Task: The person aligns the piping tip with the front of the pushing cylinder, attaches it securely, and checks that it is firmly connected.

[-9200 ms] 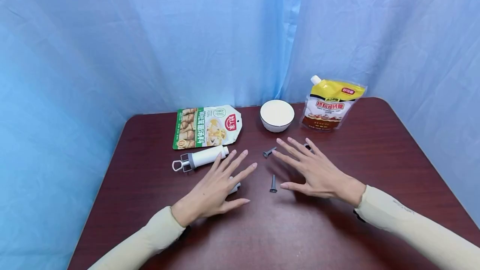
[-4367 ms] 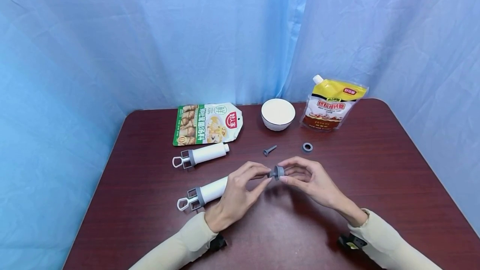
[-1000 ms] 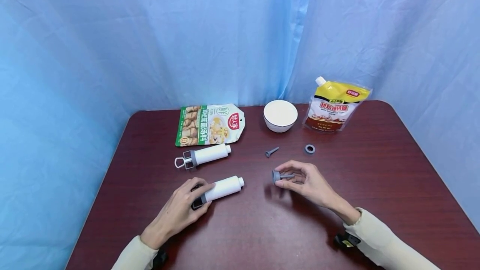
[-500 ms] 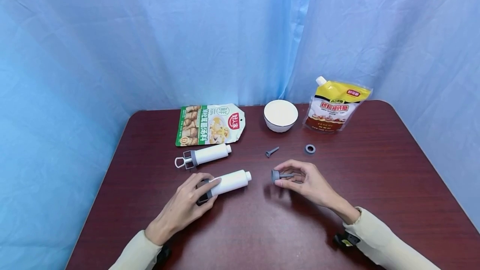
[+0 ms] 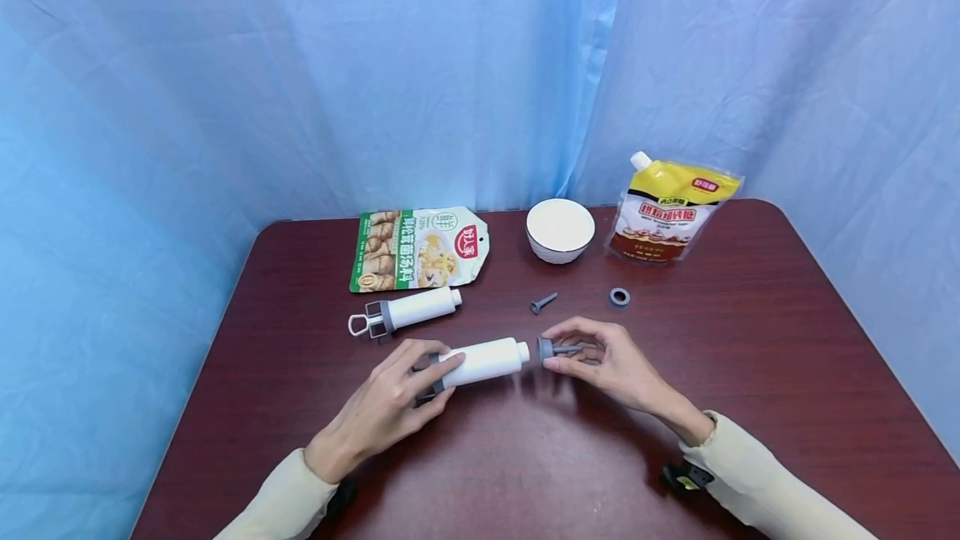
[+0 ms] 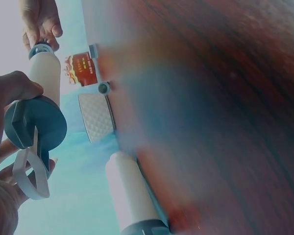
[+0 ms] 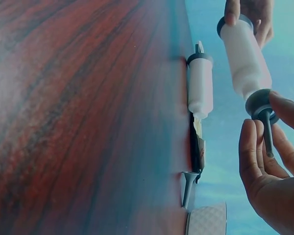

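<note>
My left hand grips a white piston syringe by its grey collar end, thumb and fingers around it. In the left wrist view its ring-shaped plunger handle points back under the palm. The syringe is off the table, its narrow tip pointing right. My right hand pinches a grey screw ring between thumb and fingertips, with a long grey nozzle through it, stem toward the palm. In the head view a small gap separates ring and tip; in the right wrist view they overlap.
A second white syringe lies on the dark red table, in front of a green-and-white food packet. Beyond my right hand are a loose grey nozzle and a grey ring. Behind stand a bowl and a spouted pouch.
From empty, spread hands, both came to hold the nozzle and ring; then the left let go and took the syringe. It has since raised it and carried it right, the ring shifting slightly left.
</note>
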`<action>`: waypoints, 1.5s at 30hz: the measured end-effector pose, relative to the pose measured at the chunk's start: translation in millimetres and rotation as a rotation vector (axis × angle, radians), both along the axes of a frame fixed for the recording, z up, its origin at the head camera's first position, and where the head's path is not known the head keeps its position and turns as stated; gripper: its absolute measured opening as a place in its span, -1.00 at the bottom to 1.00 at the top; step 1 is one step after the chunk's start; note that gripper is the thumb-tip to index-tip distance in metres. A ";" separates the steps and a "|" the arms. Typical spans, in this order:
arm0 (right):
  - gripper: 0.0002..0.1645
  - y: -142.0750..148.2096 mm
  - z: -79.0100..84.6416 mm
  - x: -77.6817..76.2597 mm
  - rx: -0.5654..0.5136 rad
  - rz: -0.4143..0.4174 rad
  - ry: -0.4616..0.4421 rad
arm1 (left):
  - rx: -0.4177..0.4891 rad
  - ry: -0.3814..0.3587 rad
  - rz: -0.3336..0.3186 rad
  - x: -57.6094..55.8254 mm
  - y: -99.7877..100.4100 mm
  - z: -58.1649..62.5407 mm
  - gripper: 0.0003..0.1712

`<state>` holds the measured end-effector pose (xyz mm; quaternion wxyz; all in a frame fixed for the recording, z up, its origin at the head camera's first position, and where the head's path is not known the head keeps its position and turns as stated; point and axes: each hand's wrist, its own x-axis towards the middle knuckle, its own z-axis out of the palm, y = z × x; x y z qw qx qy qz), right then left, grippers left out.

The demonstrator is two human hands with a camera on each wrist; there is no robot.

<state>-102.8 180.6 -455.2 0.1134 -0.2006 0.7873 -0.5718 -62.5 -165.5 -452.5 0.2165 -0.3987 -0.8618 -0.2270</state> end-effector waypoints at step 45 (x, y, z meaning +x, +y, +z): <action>-0.73 5.1 0.2 3.5 0.006 0.009 -0.014 | 0.006 0.018 -0.070 -6.2 19.9 -0.5 -0.34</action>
